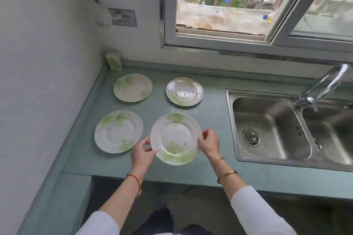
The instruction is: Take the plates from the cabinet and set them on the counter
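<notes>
The counter (210, 120) carries three plates already set down, apart from one another: one at ten o'clock (133, 87), one at twelve (184, 91), one at eight (118, 131). A fourth plate (176, 138) hangs at centre, tilted slightly, seemingly just above the surface. The left hand (142, 153) pinches its seven o'clock rim; the right hand (209, 142) pinches its three o'clock rim. It likely only needs lowering. The cabinet is out of view, so any remaining plates cannot be judged.
</notes>
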Available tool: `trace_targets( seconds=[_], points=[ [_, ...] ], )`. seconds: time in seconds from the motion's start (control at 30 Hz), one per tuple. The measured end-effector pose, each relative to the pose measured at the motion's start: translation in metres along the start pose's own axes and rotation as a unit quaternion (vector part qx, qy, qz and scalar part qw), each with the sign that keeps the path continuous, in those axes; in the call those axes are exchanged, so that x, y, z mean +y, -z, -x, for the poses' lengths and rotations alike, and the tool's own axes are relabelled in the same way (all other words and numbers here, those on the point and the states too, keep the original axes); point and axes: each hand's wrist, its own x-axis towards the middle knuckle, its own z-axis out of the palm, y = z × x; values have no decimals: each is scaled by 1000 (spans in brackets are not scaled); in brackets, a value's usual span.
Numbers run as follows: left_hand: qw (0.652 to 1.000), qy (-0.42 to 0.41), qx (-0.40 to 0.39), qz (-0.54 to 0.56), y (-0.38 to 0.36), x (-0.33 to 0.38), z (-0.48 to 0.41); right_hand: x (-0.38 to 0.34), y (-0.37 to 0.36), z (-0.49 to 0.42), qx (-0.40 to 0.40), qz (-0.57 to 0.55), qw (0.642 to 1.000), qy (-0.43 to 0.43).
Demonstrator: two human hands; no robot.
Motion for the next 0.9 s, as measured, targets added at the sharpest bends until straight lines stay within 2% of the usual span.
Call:
trace_targets(
  seconds=[0.37, 0.9],
  points=[
    [996, 25, -63, -57, -9, -22, -67, -4, -36, -47, -40, 67, 995, -57],
    [995, 32, -61, -67, -13, -30, -76, 6, -39, -52, -65, 63, 994, -66]
  ],
)
